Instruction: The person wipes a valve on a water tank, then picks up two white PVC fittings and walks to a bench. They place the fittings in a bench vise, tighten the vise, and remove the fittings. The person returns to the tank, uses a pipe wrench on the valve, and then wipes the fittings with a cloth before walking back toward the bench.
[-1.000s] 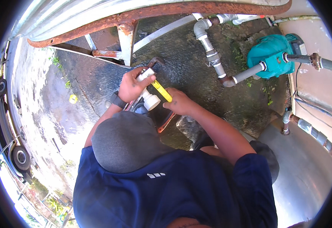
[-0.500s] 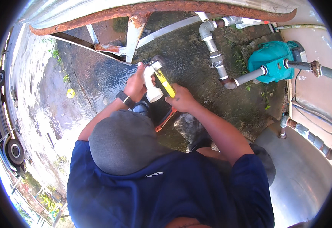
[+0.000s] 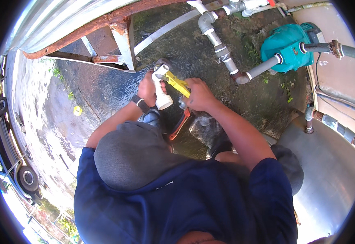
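Left hand (image 3: 148, 88) is wrapped around a short white pipe fitting (image 3: 161, 89), fingers closed on its upper part, a dark watch on the wrist. Right hand (image 3: 199, 94) is closed around the handle end of a yellow-handled tool (image 3: 177, 83), whose far end meets the top of the fitting; can't tell from this angle how the tool head sits on it. Both hands are held close together, just above the wet, dark concrete ground (image 3: 104, 87), forearms coming up from the lower edge past a grey cap and dark blue shirt. Fitting stands roughly upright, wider collar at its lower end. Below the hands, a red-orange wrench (image 3: 178, 125) lies partly hidden by the arms. Beyond the hands: a rusty metal frame (image 3: 120, 44) with a white strut, and a grey pipe run (image 3: 222, 51) with elbows leading right to a teal pump (image 3: 285, 46). Stainless tank wall (image 3: 327, 171) fills the lower right. Small yellow cap (image 3: 77, 110) lies on the ground well left of the hands. Vehicle wheels (image 3: 0, 106) show at the far left rim.
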Action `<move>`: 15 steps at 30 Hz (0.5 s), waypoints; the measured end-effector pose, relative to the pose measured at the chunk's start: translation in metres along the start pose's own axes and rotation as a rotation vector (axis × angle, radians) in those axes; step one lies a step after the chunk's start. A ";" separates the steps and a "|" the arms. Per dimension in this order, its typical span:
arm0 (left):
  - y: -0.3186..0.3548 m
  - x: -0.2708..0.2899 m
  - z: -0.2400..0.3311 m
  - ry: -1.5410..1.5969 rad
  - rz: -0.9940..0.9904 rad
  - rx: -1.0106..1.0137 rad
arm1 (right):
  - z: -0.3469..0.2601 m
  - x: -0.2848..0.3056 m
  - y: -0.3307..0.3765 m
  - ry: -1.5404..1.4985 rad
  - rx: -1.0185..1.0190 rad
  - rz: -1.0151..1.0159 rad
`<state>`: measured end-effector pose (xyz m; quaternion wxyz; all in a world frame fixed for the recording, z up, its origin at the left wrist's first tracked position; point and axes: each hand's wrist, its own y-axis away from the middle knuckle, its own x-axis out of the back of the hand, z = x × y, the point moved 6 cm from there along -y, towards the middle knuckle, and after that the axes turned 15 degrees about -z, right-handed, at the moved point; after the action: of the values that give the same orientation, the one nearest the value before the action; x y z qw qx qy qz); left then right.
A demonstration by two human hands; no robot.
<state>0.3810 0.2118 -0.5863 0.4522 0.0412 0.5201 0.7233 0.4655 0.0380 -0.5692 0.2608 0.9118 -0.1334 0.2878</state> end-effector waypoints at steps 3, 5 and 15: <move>0.003 0.001 0.000 0.009 -0.044 0.028 | 0.001 0.005 -0.003 0.035 0.028 0.004; 0.006 0.006 0.001 0.024 -0.074 0.052 | -0.001 0.008 -0.006 0.048 0.065 0.010; 0.009 0.014 -0.020 0.158 -0.520 0.434 | 0.004 0.023 -0.012 0.185 0.235 0.002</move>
<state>0.3573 0.2069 -0.5940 0.5604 -0.0538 0.6884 0.4573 0.4909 0.0438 -0.5630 0.1634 0.9053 -0.0752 0.3847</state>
